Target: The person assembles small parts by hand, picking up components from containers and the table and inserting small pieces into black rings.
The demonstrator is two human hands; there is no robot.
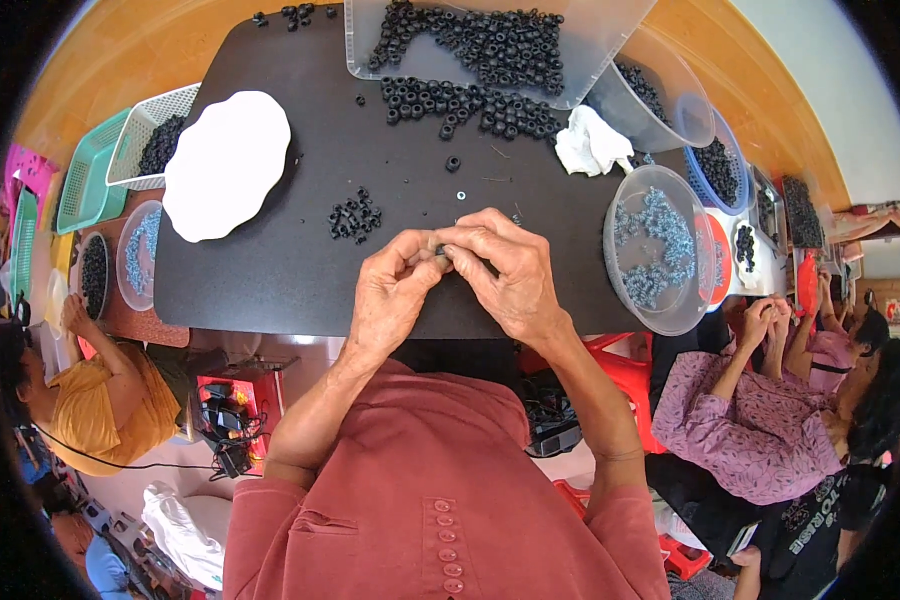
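Over the near edge of the dark table (400,160), my left hand (394,285) and my right hand (508,275) meet with bent fingers. A small black part (441,250) shows between the fingertips, mostly covered by them, and both hands pinch it. Just left and beyond my hands lies a small pile of black parts (354,216). One small pale-blue ring (461,196) and a single round black part (453,163) lie on the table a little beyond my fingers.
Many round black pieces (470,105) lie by a clear bin (365,70) at the far side. To the right are a clear tub (625,290) with pale-blue rings and a crumpled white cloth (590,142). A white plate-like object (228,165) is at left. People work on both sides.
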